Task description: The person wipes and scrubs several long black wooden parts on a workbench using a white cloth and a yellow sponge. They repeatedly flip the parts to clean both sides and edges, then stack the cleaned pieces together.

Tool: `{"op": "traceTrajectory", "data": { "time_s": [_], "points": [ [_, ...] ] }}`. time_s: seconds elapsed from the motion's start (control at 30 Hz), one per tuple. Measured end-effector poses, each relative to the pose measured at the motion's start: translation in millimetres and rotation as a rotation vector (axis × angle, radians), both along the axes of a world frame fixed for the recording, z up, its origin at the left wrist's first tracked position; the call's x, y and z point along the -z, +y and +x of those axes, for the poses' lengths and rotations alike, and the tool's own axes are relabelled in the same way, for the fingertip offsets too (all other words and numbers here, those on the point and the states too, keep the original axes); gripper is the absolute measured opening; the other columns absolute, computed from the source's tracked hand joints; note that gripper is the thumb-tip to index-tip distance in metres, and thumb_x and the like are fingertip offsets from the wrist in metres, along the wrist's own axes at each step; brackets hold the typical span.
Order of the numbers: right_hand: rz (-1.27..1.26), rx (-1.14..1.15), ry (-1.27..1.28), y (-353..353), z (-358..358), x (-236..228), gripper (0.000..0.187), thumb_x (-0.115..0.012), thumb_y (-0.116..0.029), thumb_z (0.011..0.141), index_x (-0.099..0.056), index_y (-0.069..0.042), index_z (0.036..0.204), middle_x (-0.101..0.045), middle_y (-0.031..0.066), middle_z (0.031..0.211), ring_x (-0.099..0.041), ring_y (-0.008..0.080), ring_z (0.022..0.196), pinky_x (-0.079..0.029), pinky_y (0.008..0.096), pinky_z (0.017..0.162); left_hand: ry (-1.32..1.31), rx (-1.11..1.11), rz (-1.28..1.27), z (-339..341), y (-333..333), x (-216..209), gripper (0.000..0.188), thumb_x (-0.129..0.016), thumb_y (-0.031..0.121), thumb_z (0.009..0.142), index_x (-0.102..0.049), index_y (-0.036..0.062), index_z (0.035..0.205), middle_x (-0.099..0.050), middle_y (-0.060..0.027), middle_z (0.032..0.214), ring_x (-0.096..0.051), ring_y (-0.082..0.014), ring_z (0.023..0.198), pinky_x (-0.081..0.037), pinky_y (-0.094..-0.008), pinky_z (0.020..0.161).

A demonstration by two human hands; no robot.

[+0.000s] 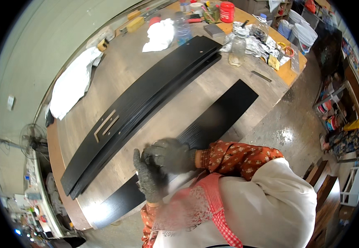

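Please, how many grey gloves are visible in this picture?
2. One covers the left hand, the other covers the right hand, close together over the black board nearest the person. More could be hidden elsewhere.

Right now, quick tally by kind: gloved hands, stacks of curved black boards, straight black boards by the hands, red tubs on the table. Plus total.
Gloved hands, left hand and right hand: 2
Stack of curved black boards: 1
Straight black board, partly hidden by the hands: 1
Red tub: 1
Total: 5
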State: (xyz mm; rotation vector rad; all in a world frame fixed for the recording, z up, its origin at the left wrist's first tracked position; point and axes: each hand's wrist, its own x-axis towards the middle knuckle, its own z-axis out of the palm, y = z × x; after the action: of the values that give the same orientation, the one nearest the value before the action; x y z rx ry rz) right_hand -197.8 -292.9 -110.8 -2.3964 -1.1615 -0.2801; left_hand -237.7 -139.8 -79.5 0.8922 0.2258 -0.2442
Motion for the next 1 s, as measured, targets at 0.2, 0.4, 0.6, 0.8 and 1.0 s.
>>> {"op": "traceTrajectory", "data": {
  "time_s": [0.2, 0.4, 0.6, 0.8, 1.0],
  "points": [
    [-0.116, 0.12, 0.036, -119, 6, -13, 0.042, -0.053, -0.027, 0.09, -0.056, -0.009, 0.127, -0.056, 0.0122, 0.127, -0.055, 0.0309, 0.117, -0.041, 0.0486, 0.098, -0.842, 0.102, 1.05, 1, -40, 6, 0.062, -0.058, 0.033, 0.098, -0.035, 0.0029, 0.147, -0.039, -0.0175, 0.148, -0.043, -0.0326, 0.133, -0.035, -0.0446, 0.11],
    [0.117, 0.682, -0.003, -281, 8, 21, 0.038, -0.061, -0.026, 0.09, -0.06, -0.007, 0.123, -0.06, 0.0149, 0.126, -0.057, 0.0313, 0.117, -0.044, 0.0448, 0.1, -1.076, 0.267, 1.71, 7, -81, 10, 0.08, -0.076, 0.043, 0.078, -0.045, 0.0009, 0.14, -0.046, -0.0244, 0.141, -0.043, -0.0419, 0.131, -0.025, -0.0573, 0.113],
    [0.639, 1.399, -0.153, -392, 37, -42, 0.04, -0.067, -0.036, 0.091, -0.065, -0.006, 0.117, -0.07, 0.0115, 0.108, -0.068, 0.0302, 0.097, -0.053, 0.0372, 0.086, -1.106, 0.34, 1.882, 10, -95, 24, 0.091, -0.075, 0.053, 0.073, -0.042, 0.0039, 0.142, -0.044, -0.0253, 0.142, -0.042, -0.0444, 0.131, -0.024, -0.0618, 0.112],
    [0.542, 1.042, 0.013, -494, 129, -53, 0.088, -0.059, -0.069, 0.082, -0.046, -0.005, 0.14, -0.057, 0.0206, 0.133, -0.055, 0.0374, 0.122, -0.043, 0.0421, 0.103, -1.132, 0.394, 1.938, 13, -93, 27, 0.092, -0.071, 0.058, 0.076, -0.039, 0.0039, 0.144, -0.043, -0.0247, 0.142, -0.042, -0.0447, 0.131, -0.025, -0.0628, 0.112],
    [-0.116, 1.357, 0.434, -520, 76, -29, 0.075, -0.065, -0.055, 0.085, -0.047, -0.012, 0.143, -0.045, 0.019, 0.147, -0.049, 0.0339, 0.13, -0.041, 0.0414, 0.108, -1.12, 0.395, 1.916, 12, -98, 27, 0.091, -0.071, 0.057, 0.077, -0.04, 0.0034, 0.143, -0.044, -0.0258, 0.141, -0.043, -0.0451, 0.129, -0.025, -0.0625, 0.111]
  ]
}}
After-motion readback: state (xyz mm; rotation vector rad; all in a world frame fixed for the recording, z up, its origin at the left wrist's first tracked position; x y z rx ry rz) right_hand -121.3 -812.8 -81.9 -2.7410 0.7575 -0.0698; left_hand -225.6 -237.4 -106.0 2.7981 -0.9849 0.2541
